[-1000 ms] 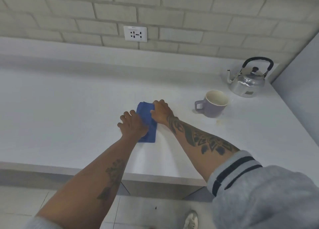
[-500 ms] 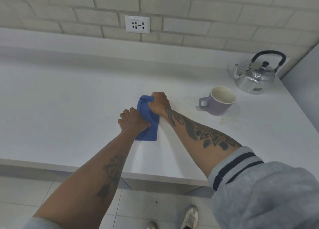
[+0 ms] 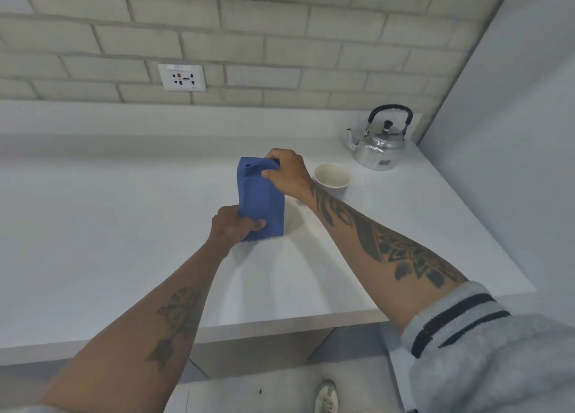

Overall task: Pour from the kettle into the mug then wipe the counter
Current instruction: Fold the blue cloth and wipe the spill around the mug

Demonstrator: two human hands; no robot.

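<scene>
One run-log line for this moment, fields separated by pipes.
stage: wiping prep | both hands hold blue cloth above counter | left hand lower end | right hand top end | mug, kettle standing right

The mug [image 3: 331, 179] is partly hidden behind the right hand [image 3: 287, 173], so its handle cannot be seen. The left hand [image 3: 231, 225] covers the near corner of the blue cloth [image 3: 260, 201]. The shoe [image 3: 326, 397] is cut off by the bottom edge. The marks on the socket [image 3: 182, 78] are too small to read.
</scene>
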